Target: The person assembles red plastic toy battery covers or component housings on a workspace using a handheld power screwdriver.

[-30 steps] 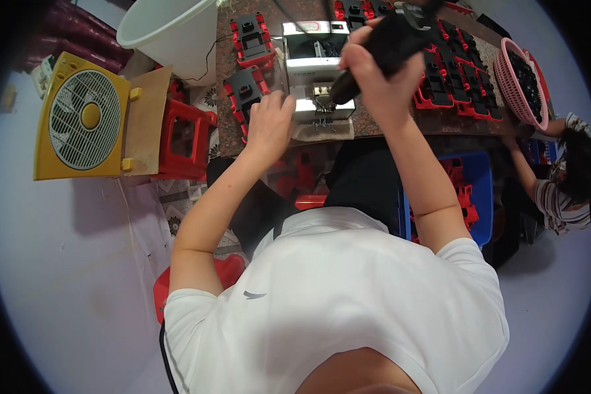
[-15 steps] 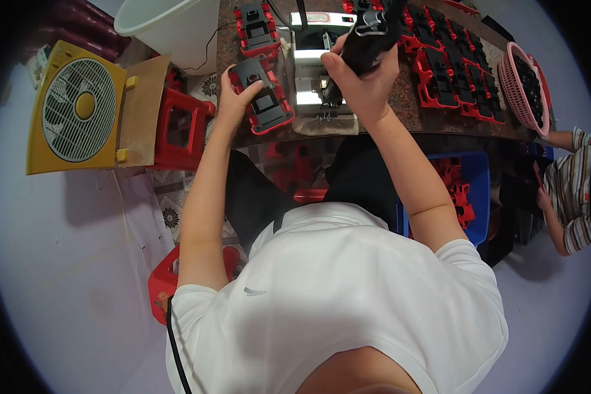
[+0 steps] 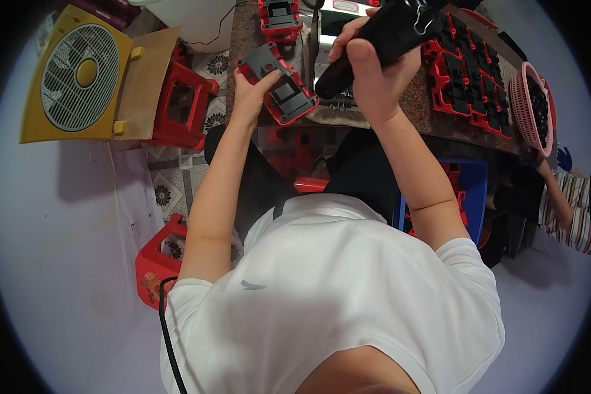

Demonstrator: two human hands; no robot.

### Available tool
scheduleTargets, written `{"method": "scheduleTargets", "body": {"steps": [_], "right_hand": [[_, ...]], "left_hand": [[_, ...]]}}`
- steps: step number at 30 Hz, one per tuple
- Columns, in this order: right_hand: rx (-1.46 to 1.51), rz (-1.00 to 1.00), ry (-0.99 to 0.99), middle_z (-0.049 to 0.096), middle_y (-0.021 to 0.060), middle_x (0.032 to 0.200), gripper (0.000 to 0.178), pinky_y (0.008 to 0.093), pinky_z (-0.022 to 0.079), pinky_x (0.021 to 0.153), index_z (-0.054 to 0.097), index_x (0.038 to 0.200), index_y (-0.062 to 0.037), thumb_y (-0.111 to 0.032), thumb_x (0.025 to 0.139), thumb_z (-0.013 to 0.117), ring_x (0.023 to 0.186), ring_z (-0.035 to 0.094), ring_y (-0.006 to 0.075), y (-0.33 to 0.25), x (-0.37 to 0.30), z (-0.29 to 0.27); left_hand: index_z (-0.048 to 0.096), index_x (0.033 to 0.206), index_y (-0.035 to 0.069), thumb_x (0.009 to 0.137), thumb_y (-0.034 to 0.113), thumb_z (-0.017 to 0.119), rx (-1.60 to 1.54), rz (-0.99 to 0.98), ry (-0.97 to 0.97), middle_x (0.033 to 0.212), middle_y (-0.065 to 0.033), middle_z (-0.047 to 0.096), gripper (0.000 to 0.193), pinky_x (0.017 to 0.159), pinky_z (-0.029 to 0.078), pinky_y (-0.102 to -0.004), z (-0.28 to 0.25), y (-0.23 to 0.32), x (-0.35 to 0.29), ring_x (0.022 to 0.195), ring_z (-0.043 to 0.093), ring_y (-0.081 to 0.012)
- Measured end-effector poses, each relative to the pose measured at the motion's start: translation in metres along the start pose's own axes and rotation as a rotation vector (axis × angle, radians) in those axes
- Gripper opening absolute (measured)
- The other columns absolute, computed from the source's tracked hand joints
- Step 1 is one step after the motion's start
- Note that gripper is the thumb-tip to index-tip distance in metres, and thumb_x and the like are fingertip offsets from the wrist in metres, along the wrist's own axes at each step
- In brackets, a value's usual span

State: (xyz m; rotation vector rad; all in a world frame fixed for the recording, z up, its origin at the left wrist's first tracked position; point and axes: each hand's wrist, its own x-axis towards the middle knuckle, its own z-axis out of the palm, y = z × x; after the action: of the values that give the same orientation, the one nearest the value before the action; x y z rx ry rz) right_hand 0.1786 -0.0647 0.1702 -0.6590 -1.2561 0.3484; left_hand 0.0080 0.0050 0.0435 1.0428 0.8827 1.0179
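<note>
My left hand [image 3: 251,98] grips a red-and-black plastic housing [image 3: 287,97] by its left side, thumb on top and fingers at the edge. The housing lies tilted near the front edge of the table. In my right hand [image 3: 385,79] is a black electric screwdriver [image 3: 368,46], my fingers wrapped round its body. Its lower end points down and left, close to the housing's right corner; whether they touch I cannot tell. A silver screw feeder box [image 3: 335,23] stands behind, partly hidden by my right hand and the screwdriver. Another such housing [image 3: 280,20] lies beyond my left hand.
Rows of red-and-black housings [image 3: 469,79] cover the table's right side, beside a pink basket [image 3: 520,98] of black parts. A blue bin [image 3: 481,190] with red parts stands below. At left are a yellow fan [image 3: 79,72] and red stool [image 3: 194,105]. Another person's striped sleeve [image 3: 565,203] shows at right.
The screwdriver has come down and left, its end now near the housing's right corner. My left hand has turned the housing slightly. The whole view has shifted a little.
</note>
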Motion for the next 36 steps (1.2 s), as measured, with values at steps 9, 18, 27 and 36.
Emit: {"method": "scheduleTargets", "body": {"steps": [9, 18, 27, 36], "right_hand": [[-0.014, 0.063, -0.109, 0.061, 0.0088, 0.079, 0.035, 0.0267, 0.051, 0.058, 0.047, 0.11, 0.0009, -0.008, 0.084, 0.069, 0.064, 0.061, 0.0144, -0.002, -0.009, 0.014], [-0.104, 0.066, -0.165, 0.063, 0.0036, 0.089, 0.05, 0.0235, 0.05, 0.066, 0.051, 0.11, -0.0008, -0.013, 0.072, 0.083, 0.076, 0.061, 0.0093, 0.005, -0.005, 0.028], [-0.014, 0.013, -0.098, 0.061, 0.0034, 0.071, 0.025, 0.0226, 0.047, 0.052, 0.053, 0.09, -0.0022, -0.005, 0.078, 0.075, 0.059, 0.058, 0.0079, -0.007, 0.024, -0.036], [-0.129, -0.013, -0.11, 0.062, 0.0111, 0.077, 0.033, 0.0271, 0.049, 0.059, 0.047, 0.108, 0.001, -0.013, 0.086, 0.067, 0.063, 0.06, 0.0148, 0.006, -0.007, -0.041]], "left_hand": [[0.036, 0.121, 0.003, 0.075, 0.014, 0.077, 0.037, 0.024, 0.041, 0.111, -0.0104, 0.055, 0.063, 0.091, 0.047, -0.0331, -0.006, -0.007, 0.002, 0.103, 0.057, -0.0186], [0.035, 0.122, 0.002, 0.075, 0.012, 0.077, 0.067, 0.097, -0.006, 0.112, -0.011, 0.056, 0.064, 0.092, 0.046, -0.0337, -0.001, -0.004, 0.003, 0.102, 0.057, -0.0189], [0.037, 0.12, 0.002, 0.077, 0.013, 0.076, 0.037, 0.005, -0.007, 0.11, -0.01, 0.056, 0.06, 0.088, 0.048, -0.0318, -0.005, -0.004, 0.0, 0.1, 0.058, -0.0179], [0.037, 0.121, 0.002, 0.077, 0.012, 0.075, 0.009, 0.024, 0.009, 0.111, -0.0103, 0.055, 0.059, 0.089, 0.048, -0.0315, -0.002, -0.005, 0.0, 0.101, 0.058, -0.0179]]}}
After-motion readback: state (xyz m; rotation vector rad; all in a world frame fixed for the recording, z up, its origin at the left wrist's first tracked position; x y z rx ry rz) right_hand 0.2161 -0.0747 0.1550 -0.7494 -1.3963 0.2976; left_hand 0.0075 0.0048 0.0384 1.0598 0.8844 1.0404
